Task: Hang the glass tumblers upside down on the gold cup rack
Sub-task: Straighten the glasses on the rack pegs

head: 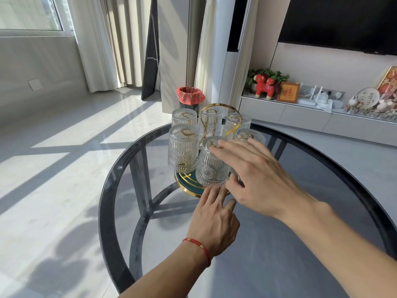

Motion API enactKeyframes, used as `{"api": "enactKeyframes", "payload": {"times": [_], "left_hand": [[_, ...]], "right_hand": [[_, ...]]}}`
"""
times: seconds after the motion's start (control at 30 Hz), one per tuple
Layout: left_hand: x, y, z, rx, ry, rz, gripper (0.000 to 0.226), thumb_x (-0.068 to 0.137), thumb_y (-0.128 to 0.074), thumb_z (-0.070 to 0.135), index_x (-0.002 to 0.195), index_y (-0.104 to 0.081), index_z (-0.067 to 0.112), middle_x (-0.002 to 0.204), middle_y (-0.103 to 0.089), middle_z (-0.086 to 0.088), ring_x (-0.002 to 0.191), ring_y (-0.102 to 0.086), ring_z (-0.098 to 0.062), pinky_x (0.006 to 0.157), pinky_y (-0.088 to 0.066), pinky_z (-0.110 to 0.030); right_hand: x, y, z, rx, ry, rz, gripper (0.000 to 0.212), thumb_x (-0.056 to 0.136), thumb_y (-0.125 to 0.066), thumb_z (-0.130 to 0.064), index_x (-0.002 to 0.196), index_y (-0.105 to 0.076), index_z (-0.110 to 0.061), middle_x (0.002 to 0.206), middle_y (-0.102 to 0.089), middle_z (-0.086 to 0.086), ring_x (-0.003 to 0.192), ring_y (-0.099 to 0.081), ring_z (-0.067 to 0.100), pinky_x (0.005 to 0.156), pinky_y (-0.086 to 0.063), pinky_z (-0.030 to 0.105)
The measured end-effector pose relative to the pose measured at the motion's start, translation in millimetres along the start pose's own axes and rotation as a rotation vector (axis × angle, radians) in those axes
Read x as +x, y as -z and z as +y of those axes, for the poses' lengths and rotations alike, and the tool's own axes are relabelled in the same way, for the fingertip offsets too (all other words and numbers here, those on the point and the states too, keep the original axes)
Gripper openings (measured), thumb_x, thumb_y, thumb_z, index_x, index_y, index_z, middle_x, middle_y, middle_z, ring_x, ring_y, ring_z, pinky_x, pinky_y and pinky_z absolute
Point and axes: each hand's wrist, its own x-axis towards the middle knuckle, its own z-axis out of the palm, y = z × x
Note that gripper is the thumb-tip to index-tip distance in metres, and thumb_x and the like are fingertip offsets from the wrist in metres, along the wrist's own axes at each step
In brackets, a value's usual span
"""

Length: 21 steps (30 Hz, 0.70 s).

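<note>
Six glass tumblers hang upside down on the gold cup rack (217,117), which stands on the round dark glass counter (279,244), toward its far side. Each tumbler sits over one of the rack's looped prongs, and gold loops show through the bases of several. The nearest tumbler (211,166) hangs at the front, above the rack's round green base with its gold rim (184,183). The right hand (257,179) is spread wide, fingers flat across the top of that nearest tumbler and thumb low beside its mouth; it grips nothing. The left hand (214,214) lies loosely open just below the tumbler, fingertips reaching to the base's rim, a red cord bracelet (199,247) on its wrist. Beyond the counter, a bin (190,98) lined with a red bag stands on the floor.
</note>
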Motion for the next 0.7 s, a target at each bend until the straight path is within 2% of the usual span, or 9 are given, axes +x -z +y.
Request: {"api": "enactKeyframes", "payload": {"times": [0.2, 0.47, 0.7], "left_hand": [[0, -3, -1, 0.033, 0.014, -0.023, 0.03, 0.09, -0.047, 0.028, 0.107, -0.065, 0.011, 0.123, -0.059, -0.015, 0.108, -0.048, -0.035, 0.106, -0.041, -0.043], [0, -3, -2, 0.027, 0.019, -0.039, 0.033, 0.091, -0.044, 0.028, 0.111, -0.065, 0.012, 0.131, -0.057, -0.015, 0.114, -0.048, -0.036, 0.11, -0.037, -0.044], [0, -3, -2, 0.034, 0.023, -0.053, 0.029, 0.092, -0.045, 0.027, 0.105, -0.065, 0.01, 0.142, -0.054, -0.019, 0.12, -0.049, -0.038, 0.112, -0.035, -0.046]], "right_hand": [[10, 4, -1, 0.032, 0.005, 0.04, 0.057, 0.08, -0.049, -0.015, 0.136, -0.06, -0.016, 0.142, -0.063, 0.004, 0.132, -0.056, 0.022, 0.119, -0.029, 0.05], [10, 3, -3, 0.067, 0.007, 0.077, 0.052, 0.08, -0.051, -0.012, 0.13, -0.063, -0.015, 0.135, -0.066, 0.003, 0.127, -0.059, 0.022, 0.116, -0.033, 0.051], [21, 10, 6, 0.092, 0.036, 0.065, 0.044, 0.077, -0.047, -0.009, 0.117, -0.063, -0.017, 0.116, -0.07, -0.004, 0.107, -0.061, 0.02, 0.11, -0.036, 0.039]]}}
